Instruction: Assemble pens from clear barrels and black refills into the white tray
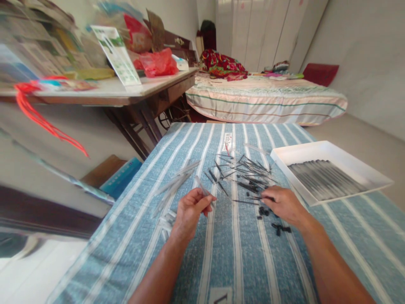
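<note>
My left hand is closed, thumb and fingertips pinching a translucent pen barrel that slants up and left. My right hand is closed in a pinch low over the table, on a thin black pen refill partly hidden by the fingers. A loose pile of black refills lies just beyond it. Small black plugs sit below its fingertips, with more black pieces closer to me. Left of my left hand lie clear barrels and short whitish caps.
A white tray at the right holds a row of dark-filled pens. The table has a blue striped cloth. To the left stands a desk with red bags; a bed is behind.
</note>
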The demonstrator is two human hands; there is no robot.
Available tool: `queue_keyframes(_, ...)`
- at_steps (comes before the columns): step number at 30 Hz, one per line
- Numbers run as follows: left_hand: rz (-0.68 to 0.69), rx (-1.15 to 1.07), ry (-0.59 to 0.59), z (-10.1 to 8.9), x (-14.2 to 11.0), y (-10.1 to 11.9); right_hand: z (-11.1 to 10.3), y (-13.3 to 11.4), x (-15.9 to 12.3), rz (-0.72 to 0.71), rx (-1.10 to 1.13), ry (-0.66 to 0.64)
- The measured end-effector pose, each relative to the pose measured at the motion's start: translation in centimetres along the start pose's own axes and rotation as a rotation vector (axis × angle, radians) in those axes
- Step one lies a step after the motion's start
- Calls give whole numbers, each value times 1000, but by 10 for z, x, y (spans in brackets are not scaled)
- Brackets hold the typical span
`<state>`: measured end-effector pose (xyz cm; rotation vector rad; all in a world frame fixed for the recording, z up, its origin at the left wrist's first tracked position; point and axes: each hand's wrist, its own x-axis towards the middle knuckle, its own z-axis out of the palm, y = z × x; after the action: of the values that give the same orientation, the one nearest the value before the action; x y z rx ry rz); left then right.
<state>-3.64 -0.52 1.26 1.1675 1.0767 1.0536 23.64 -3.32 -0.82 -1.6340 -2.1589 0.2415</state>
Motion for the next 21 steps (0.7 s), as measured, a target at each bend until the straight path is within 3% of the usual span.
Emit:
queue_keyframes(4,-7,-35,6,-2,1,-2,-7,-6,-3,84,-56,-168)
queue_keyframes(9,-19,-58,1,-3,2,-6,-5,-19,-4,86,-226,-284)
queue_keyframes(21,-39,-116,-4,-2,1,-5,3,-29,-4,98,-359,-315)
